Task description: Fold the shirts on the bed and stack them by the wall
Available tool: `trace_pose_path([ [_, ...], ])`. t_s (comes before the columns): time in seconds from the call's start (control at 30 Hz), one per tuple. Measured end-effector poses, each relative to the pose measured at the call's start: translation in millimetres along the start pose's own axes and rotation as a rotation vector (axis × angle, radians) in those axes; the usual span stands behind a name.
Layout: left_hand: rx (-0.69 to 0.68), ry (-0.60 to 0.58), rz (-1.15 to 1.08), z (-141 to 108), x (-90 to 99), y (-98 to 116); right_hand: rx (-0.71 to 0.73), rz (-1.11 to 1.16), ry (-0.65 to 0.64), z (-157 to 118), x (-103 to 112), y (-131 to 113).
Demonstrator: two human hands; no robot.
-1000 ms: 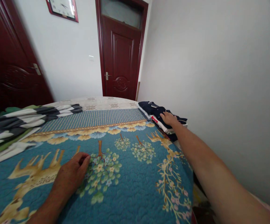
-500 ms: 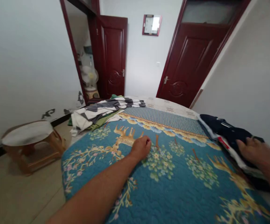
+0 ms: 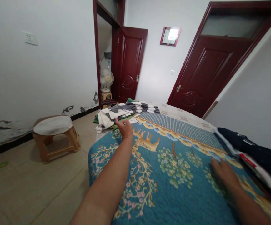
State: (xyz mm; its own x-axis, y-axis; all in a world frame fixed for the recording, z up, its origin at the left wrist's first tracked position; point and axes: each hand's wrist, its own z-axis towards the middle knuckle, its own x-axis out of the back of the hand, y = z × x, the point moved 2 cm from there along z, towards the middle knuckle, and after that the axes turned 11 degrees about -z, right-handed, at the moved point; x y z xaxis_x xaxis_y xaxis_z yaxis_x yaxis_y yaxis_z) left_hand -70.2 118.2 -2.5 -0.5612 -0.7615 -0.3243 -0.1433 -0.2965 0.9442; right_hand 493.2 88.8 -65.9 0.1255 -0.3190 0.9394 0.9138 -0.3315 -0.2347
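My left hand (image 3: 125, 128) reaches toward a loose heap of clothes at the far left edge of the quilted cover. Its thumb and fingers are apart, with nothing in them. On top of that heap lies a grey-and-white checked garment (image 3: 126, 108), with a green cloth (image 3: 116, 126) partly showing underneath. Over the right part of the blue quilted cover (image 3: 173, 203) is my right hand (image 3: 225, 173), slightly blurred, fingers stretched out and holding nothing. To its right, a stack of folded clothes (image 3: 262, 153) has a dark navy piece on top and a white one with red below.
A tan plastic stool (image 3: 55, 134) with a whitish top stands on the tiled floor at left. Two dark red doors are at the back, the left door (image 3: 132, 62) standing ajar. A fan (image 3: 106, 78) sits beyond the doorway. A white wall (image 3: 254, 115) borders the right.
My left hand has moved toward the clothes heap and its fist has opened. My right hand has left the navy stack and come left over the cover. The view has turned left.
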Motion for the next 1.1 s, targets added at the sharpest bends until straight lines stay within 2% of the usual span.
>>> trace_pose_path([
  [0.07, 0.006, 0.06, -0.071, 18.7, 11.5, 2.1, 0.066, -0.06, -0.063, -11.7, -18.0, -39.6],
  [0.17, 0.047, 0.05, -0.173, 36.5, 19.2, 1.6, 0.273, -0.13, -0.012, -35.3, -33.7, -93.8],
  [0.27, 0.09, 0.013, -0.277, 48.3, 20.5, 0.6, 0.41, -0.136, 0.051, -56.7, -37.4, -124.7],
  [0.4, 0.123, 0.011, -0.394, 59.9, 20.1, -0.9, 0.494, -0.107, 0.069, -68.0, -33.0, -129.8],
  [0.57, 0.154, 0.0, -0.39, 65.5, 17.3, -1.9, 0.51, -0.07, 0.07, -68.1, -28.9, -122.2],
  [0.67, 0.146, -0.03, -0.374, 60.3, 14.1, 4.8, 0.506, -0.06, 0.07, -67.9, -29.3, -122.8],
  [0.73, 0.159, -0.108, -0.369, 49.1, 9.2, 11.9, 0.503, -0.048, 0.07, -67.4, -29.8, -124.2],
  [0.77, 0.175, -0.179, -0.366, 40.1, 5.4, 15.6, 0.503, -0.037, 0.07, -67.0, -29.9, -124.9],
  [0.83, 0.233, -0.428, -0.345, 13.2, -5.6, 21.2, 0.499, -0.007, 0.068, -66.1, -29.0, -126.6],
  [0.9, 0.33, -0.85, -0.283, -26.8, -19.7, 22.4, 0.487, 0.036, 0.056, -65.7, -26.2, -128.5],
  [0.93, 0.393, -1.095, -0.226, -50.8, -26.3, 20.8, 0.475, 0.068, 0.049, -65.8, -23.8, -129.5],
  [1.0, 0.512, -1.511, -0.085, -100.2, -35.5, 13.7, 0.455, 0.163, 0.032, -67.2, -17.3, -131.8],
  [1.07, 0.588, -1.883, 0.1, -145.0, -39.8, 3.7, 0.453, 0.305, -0.003, -69.9, -9.8, -134.5],
  [1.1, 0.616, -2.033, 0.186, -163.2, -40.3, -1.3, 0.453, 0.382, -0.025, -71.4, -6.3, -135.8],
])
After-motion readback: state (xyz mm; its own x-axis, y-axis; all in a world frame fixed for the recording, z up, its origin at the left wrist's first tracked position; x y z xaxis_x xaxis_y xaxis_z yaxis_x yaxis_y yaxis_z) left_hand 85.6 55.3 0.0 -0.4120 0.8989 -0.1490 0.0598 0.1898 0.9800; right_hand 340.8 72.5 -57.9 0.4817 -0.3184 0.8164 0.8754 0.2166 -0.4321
